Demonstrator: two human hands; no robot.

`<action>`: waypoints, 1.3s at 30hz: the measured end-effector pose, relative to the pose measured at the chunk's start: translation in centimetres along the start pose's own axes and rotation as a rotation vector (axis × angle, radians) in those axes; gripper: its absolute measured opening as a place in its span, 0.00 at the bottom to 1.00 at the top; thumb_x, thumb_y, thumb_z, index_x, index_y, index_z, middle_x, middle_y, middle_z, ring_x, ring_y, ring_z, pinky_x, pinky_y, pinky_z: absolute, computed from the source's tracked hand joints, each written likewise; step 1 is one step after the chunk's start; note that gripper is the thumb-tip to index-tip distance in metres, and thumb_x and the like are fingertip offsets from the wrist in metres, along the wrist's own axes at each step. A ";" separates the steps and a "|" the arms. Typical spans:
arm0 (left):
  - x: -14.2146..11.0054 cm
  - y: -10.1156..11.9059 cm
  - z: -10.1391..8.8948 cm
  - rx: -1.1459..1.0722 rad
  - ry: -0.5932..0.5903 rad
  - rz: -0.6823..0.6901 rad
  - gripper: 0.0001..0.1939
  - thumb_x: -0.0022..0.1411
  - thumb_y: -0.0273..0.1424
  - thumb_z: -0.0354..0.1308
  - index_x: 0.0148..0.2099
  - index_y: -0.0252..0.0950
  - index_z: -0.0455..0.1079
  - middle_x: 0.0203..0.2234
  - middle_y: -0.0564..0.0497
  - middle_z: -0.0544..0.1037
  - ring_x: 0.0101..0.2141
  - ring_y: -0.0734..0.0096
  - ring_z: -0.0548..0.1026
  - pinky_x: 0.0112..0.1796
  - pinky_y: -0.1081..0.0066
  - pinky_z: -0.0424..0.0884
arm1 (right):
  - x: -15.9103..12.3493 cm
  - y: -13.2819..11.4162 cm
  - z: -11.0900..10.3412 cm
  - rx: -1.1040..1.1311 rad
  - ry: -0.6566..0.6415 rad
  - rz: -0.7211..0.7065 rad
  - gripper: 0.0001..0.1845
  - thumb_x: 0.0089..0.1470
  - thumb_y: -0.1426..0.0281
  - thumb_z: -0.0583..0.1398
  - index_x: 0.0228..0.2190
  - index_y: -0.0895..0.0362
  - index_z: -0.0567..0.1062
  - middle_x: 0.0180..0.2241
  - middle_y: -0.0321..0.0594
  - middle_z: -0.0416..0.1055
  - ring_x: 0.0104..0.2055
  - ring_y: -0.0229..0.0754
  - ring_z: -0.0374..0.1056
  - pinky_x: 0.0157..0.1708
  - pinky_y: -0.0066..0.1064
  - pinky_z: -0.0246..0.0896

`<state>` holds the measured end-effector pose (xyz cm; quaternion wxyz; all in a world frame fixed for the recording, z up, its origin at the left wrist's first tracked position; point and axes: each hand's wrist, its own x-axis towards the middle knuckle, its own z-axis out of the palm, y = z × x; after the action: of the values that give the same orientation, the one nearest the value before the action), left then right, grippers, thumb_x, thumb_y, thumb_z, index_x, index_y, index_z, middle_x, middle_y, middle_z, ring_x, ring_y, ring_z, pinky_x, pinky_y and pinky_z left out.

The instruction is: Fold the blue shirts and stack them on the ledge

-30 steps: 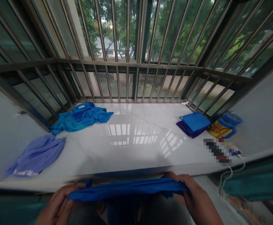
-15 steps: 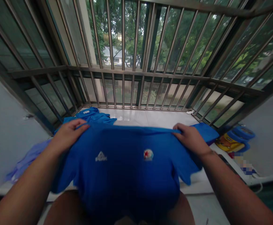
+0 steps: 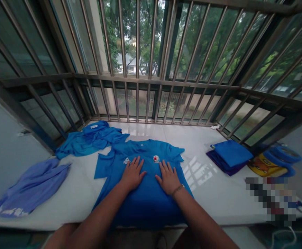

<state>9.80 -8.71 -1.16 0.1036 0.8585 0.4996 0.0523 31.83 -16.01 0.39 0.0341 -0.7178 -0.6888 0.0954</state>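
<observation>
A blue T-shirt (image 3: 145,193) lies spread front side up on the white ledge, its collar toward the window and its lower part at the near edge. Two small chest prints show on it, a white logo and a round badge with a red mark. My left hand (image 3: 133,173) rests flat on the chest just below the white logo, fingers spread. On the other side of the chest, below the round badge, my right hand (image 3: 168,177) lies palm down with its fingers apart. A bracelet circles my right wrist.
The white ledge (image 3: 151,129) runs below a barred window (image 3: 153,83). Crumpled blue clothes (image 3: 93,138) lie back left, a purple garment (image 3: 36,185) front left. Folded clothes (image 3: 230,155) sit at right, beside a blue and yellow container (image 3: 270,160). A white cable (image 3: 293,231) hangs front right.
The T-shirt, held up by its shoulders in both hands before, now lies on the ledge. Both hands have let go, moved inward and pressed flat on its chest.
</observation>
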 end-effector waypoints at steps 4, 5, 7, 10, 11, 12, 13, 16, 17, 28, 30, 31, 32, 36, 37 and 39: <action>-4.6 -1.4 3.7 -0.042 0.043 0.026 0.34 0.79 0.47 0.49 0.81 0.43 0.58 0.81 0.43 0.54 0.79 0.47 0.52 0.76 0.37 0.48 | -4.2 2.0 3.9 0.003 0.033 -0.023 0.41 0.76 0.48 0.50 0.79 0.53 0.54 0.81 0.47 0.43 0.83 0.60 0.39 0.78 0.65 0.34; -5.6 -1.7 3.9 -0.067 0.050 0.043 0.33 0.80 0.46 0.48 0.80 0.44 0.59 0.80 0.44 0.55 0.79 0.48 0.54 0.76 0.38 0.49 | -5.1 2.2 4.1 0.007 0.034 -0.025 0.41 0.76 0.47 0.50 0.79 0.52 0.54 0.81 0.46 0.43 0.83 0.60 0.39 0.78 0.66 0.35; -7.2 -2.8 3.7 -0.128 0.072 0.043 0.30 0.81 0.43 0.44 0.78 0.43 0.63 0.78 0.45 0.62 0.77 0.53 0.60 0.75 0.44 0.55 | -6.7 2.4 4.2 0.017 0.027 -0.019 0.42 0.75 0.47 0.50 0.80 0.52 0.54 0.81 0.45 0.42 0.83 0.60 0.38 0.78 0.66 0.35; -8.8 -5.5 1.9 -0.125 0.210 -0.154 0.31 0.81 0.38 0.36 0.73 0.33 0.69 0.69 0.37 0.74 0.69 0.54 0.72 0.71 0.53 0.65 | -8.6 2.3 4.4 0.030 0.014 -0.029 0.43 0.75 0.45 0.49 0.80 0.52 0.53 0.81 0.43 0.41 0.83 0.61 0.39 0.79 0.66 0.36; -9.0 -6.7 1.0 -0.074 0.269 -0.271 0.32 0.80 0.38 0.35 0.71 0.29 0.69 0.67 0.33 0.76 0.67 0.50 0.74 0.69 0.52 0.67 | -9.0 2.2 4.5 0.031 0.014 -0.030 0.43 0.75 0.45 0.49 0.80 0.52 0.53 0.81 0.43 0.41 0.83 0.61 0.39 0.79 0.66 0.36; -9.2 -8.0 0.0 -0.007 0.311 -0.401 0.33 0.80 0.39 0.35 0.71 0.25 0.69 0.65 0.29 0.76 0.65 0.44 0.74 0.66 0.48 0.70 | -9.4 2.2 4.7 0.030 0.017 -0.029 0.43 0.75 0.45 0.49 0.80 0.52 0.53 0.81 0.43 0.41 0.83 0.61 0.39 0.79 0.65 0.36; -9.2 -9.4 -1.1 0.062 0.327 -0.532 0.35 0.79 0.41 0.36 0.70 0.22 0.68 0.64 0.26 0.75 0.63 0.37 0.74 0.62 0.44 0.72 | -9.7 2.1 4.8 0.030 0.024 -0.027 0.43 0.75 0.45 0.49 0.80 0.52 0.54 0.81 0.43 0.41 0.83 0.60 0.39 0.79 0.65 0.36; -8.5 -13.1 -4.0 0.180 0.222 -0.794 0.39 0.76 0.50 0.42 0.65 0.19 0.72 0.58 0.20 0.76 0.59 0.27 0.74 0.51 0.40 0.76 | -10.0 1.9 4.9 0.032 0.048 -0.018 0.42 0.75 0.46 0.50 0.79 0.52 0.55 0.81 0.44 0.43 0.83 0.61 0.40 0.79 0.65 0.37; -8.2 -14.0 -4.8 0.180 0.155 -0.820 0.37 0.75 0.50 0.44 0.61 0.20 0.75 0.57 0.20 0.77 0.58 0.26 0.75 0.50 0.41 0.76 | -10.0 1.8 4.9 0.035 0.053 -0.017 0.42 0.75 0.47 0.50 0.79 0.52 0.56 0.81 0.44 0.44 0.83 0.61 0.41 0.79 0.65 0.37; -8.1 -6.5 -3.3 0.015 0.238 -0.061 0.20 0.75 0.39 0.55 0.62 0.38 0.75 0.64 0.35 0.79 0.64 0.45 0.77 0.69 0.45 0.64 | -9.9 1.8 4.9 0.044 0.081 -0.012 0.41 0.75 0.49 0.52 0.79 0.53 0.57 0.80 0.44 0.46 0.83 0.61 0.42 0.79 0.66 0.37; -9.8 -6.6 -1.3 -0.027 0.220 0.052 0.27 0.70 0.38 0.62 0.69 0.46 0.71 0.72 0.42 0.72 0.69 0.47 0.72 0.71 0.45 0.64 | -9.9 1.9 5.2 0.039 0.082 -0.015 0.41 0.75 0.48 0.52 0.79 0.52 0.57 0.80 0.44 0.45 0.83 0.60 0.42 0.79 0.66 0.38; -10.6 -7.2 -0.5 -0.035 0.221 0.037 0.30 0.69 0.39 0.64 0.72 0.47 0.69 0.73 0.42 0.71 0.69 0.46 0.72 0.69 0.44 0.66 | -9.9 1.9 5.2 0.036 0.079 -0.014 0.41 0.75 0.48 0.52 0.79 0.52 0.57 0.80 0.43 0.45 0.83 0.60 0.42 0.79 0.66 0.38; -11.4 -8.2 0.2 -0.038 0.226 0.005 0.32 0.68 0.40 0.65 0.72 0.47 0.68 0.71 0.41 0.72 0.68 0.44 0.73 0.68 0.44 0.69 | -9.9 1.9 5.3 0.033 0.076 -0.014 0.40 0.75 0.48 0.52 0.79 0.52 0.57 0.81 0.43 0.45 0.83 0.60 0.42 0.79 0.66 0.38; -13.7 -12.0 0.8 -0.069 0.222 -0.006 0.25 0.71 0.43 0.63 0.66 0.43 0.76 0.64 0.39 0.78 0.63 0.44 0.78 0.65 0.47 0.74 | -9.9 1.9 5.3 0.027 0.082 -0.018 0.40 0.75 0.49 0.53 0.78 0.52 0.57 0.81 0.42 0.45 0.83 0.60 0.42 0.78 0.66 0.38; -14.1 -12.5 0.6 -0.080 0.203 0.008 0.22 0.73 0.42 0.61 0.65 0.43 0.77 0.61 0.40 0.79 0.61 0.47 0.79 0.64 0.50 0.74 | -9.9 1.9 5.3 0.028 0.089 -0.021 0.40 0.75 0.49 0.53 0.78 0.52 0.57 0.80 0.42 0.45 0.83 0.60 0.42 0.78 0.66 0.39; -14.7 -12.8 -0.1 -0.102 0.130 0.016 0.21 0.76 0.38 0.55 0.65 0.44 0.77 0.56 0.41 0.80 0.55 0.53 0.81 0.59 0.56 0.77 | -9.9 1.9 5.4 0.028 0.097 -0.023 0.40 0.74 0.49 0.53 0.78 0.52 0.58 0.80 0.43 0.46 0.83 0.60 0.43 0.78 0.66 0.39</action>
<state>-8.36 -15.27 -3.84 0.1139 0.8508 0.4951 0.1343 32.42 -26.37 -4.35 0.0787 -0.7130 -0.6932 0.0698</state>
